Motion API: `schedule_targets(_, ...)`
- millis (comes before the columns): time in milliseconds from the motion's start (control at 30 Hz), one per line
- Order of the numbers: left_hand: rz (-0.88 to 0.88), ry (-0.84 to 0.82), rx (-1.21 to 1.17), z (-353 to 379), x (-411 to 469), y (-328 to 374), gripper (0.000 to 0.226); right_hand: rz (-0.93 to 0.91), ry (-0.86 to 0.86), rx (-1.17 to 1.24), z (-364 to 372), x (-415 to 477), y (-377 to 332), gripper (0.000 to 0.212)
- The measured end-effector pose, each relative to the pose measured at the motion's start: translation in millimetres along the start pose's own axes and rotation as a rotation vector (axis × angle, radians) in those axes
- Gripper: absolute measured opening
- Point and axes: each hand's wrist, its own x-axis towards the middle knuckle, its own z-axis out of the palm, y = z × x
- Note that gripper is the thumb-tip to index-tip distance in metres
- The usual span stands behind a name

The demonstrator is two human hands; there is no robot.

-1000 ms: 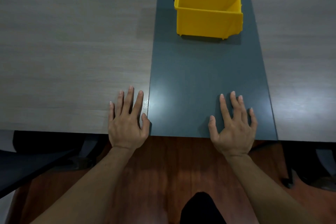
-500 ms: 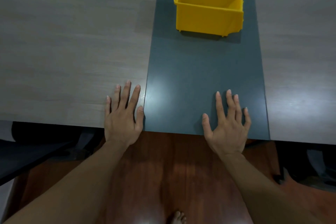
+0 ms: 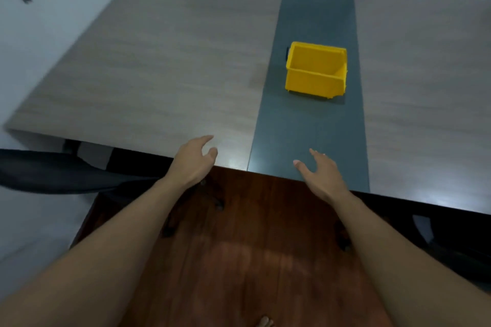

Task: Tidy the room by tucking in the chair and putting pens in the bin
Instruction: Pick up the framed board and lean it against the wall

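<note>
A yellow bin (image 3: pixel 316 71) stands on the dark grey strip (image 3: pixel 313 135) running down the middle of the wood-grain table (image 3: pixel 164 66). A small dark thing pokes out behind its left edge. My left hand (image 3: pixel 195 160) hovers over the table's near edge, fingers loosely apart, holding nothing. My right hand (image 3: pixel 320 171) hovers over the near end of the strip, also empty with fingers spread. A black chair (image 3: pixel 53 171) sits at the left, its seat partly under the table. No pens show on the table.
White walls close in on the left and far right. A dark window band runs along the far wall. Another dark chair (image 3: pixel 451 241) sits under the table's right side. Red-brown wooden floor (image 3: pixel 239 247) lies below me, with chair castors on it.
Both hands have lifted off the table and pulled back toward its near edge. The view has drawn back and tilted up, showing the whole table and the walls.
</note>
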Motion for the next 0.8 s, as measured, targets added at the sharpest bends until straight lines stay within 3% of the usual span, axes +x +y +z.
schedule_targets(400, -0.109, 0.388, -0.191, -173.9, -194.7, -106.7, 0.049, -0.396, -0.111, 0.037, 37.6, -114.3, -235.4, 0.077)
schedule_targets(800, -0.431, 0.780, -0.422, -286.6, -434.5, -315.2, 0.043, -0.794, -0.302, 0.008, 176.7, -267.3, -479.4, 0.071)
